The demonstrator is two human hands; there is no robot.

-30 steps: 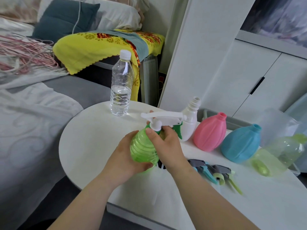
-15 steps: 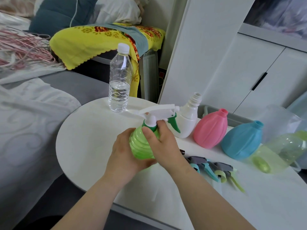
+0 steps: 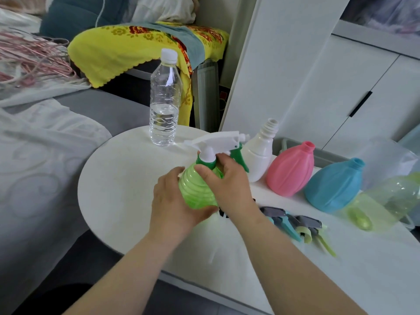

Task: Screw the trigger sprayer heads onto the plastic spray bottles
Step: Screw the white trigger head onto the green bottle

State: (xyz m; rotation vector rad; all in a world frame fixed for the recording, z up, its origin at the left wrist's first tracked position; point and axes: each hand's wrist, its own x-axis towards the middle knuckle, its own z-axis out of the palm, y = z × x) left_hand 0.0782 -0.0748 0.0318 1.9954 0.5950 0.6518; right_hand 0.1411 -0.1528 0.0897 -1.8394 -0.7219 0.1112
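Sprayer head [image 3: 218,142] lies level, nozzle leftward, atop upright green bottle [image 3: 196,189].

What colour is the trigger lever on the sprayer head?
Dark green trigger lever, clear in the head view.

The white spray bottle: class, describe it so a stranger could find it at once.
Start at the round white table and follow the row of bottles along its far edge. The white spray bottle stands left of the pink bottle and blue bottle. Alone in that row it is white, its threaded neck bare.
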